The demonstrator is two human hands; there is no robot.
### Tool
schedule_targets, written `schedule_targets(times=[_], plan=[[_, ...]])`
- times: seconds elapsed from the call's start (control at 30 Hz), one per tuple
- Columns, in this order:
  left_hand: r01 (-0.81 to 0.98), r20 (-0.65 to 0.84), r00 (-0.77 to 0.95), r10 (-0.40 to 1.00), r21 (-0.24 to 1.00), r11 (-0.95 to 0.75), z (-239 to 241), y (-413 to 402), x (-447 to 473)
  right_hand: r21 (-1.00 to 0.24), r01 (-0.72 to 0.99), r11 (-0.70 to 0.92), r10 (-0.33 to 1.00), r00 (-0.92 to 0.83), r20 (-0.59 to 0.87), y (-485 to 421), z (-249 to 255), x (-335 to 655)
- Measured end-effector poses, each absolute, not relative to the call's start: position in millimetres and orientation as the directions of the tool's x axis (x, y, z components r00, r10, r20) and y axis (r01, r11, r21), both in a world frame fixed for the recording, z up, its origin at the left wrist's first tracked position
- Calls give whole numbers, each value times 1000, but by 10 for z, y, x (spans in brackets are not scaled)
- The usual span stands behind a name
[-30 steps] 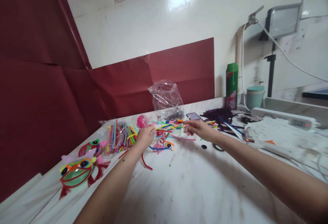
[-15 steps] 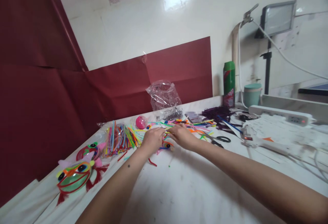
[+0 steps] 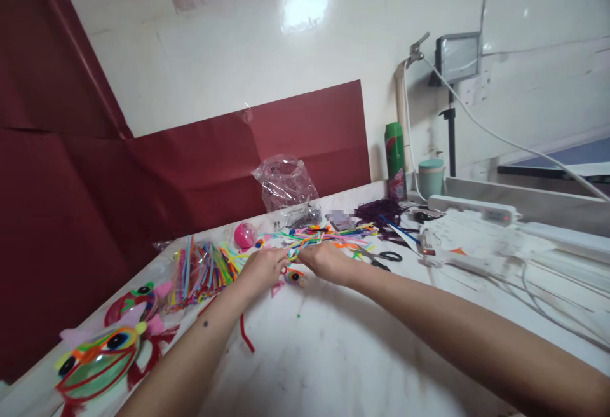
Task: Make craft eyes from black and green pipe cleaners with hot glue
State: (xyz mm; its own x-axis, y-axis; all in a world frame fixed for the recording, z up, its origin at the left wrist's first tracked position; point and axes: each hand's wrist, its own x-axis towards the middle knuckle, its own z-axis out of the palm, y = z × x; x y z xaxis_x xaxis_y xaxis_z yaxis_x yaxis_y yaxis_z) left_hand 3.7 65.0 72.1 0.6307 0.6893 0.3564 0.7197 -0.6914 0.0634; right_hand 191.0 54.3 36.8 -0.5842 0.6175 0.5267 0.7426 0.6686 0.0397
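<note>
My left hand (image 3: pixel 261 269) and my right hand (image 3: pixel 325 260) meet near the middle of a white marble table (image 3: pixel 343 353). Both have their fingers closed on thin coloured pipe cleaners (image 3: pixel 328 236) pulled from a loose pile. A small craft piece with a googly eye (image 3: pixel 294 276) lies just below the hands. A clear bag of coloured pipe cleaners (image 3: pixel 200 266) sits left of my left hand. A red pipe cleaner (image 3: pixel 244 335) lies beside my left forearm.
Colourful fish-like craft figures (image 3: pixel 102 347) rest at the near left. A pink ball (image 3: pixel 244 235), a crumpled clear bag (image 3: pixel 286 183), scissors (image 3: pixel 384 257), a glue gun (image 3: pixel 457 258), a power strip (image 3: pixel 471 208), a green can (image 3: pixel 395 160) and a teal cup (image 3: pixel 431 178) lie further back.
My hands came together from apart, drawing the pipe cleaners closer to me and leftwards. The view swung to the right, shifting everything left in the picture.
</note>
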Motion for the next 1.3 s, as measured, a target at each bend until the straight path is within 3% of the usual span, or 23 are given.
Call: schedule_targets(times=[0.2,0.57,0.83,1.17,1.3], plan=[[712,310,632,710,129,-690,876,727,-209,99,697,710,559,-643,524,535,474,2282],[698,181,649,739,243,-674,986,647,-271,59,707,705,602,-641,476,622,568,2724],[748,294,537,790,267,-608,939,956,-564,-5,744,668,697,-623,355,705,498,2728],[821,609,295,736,233,-521,846,1522,-704,-22,952,306,894,-280,349,1553,293,2423],[821,632,254,733,260,-508,661,1367,-661,-37,967,253,937,-236,256,1932,40,2286]])
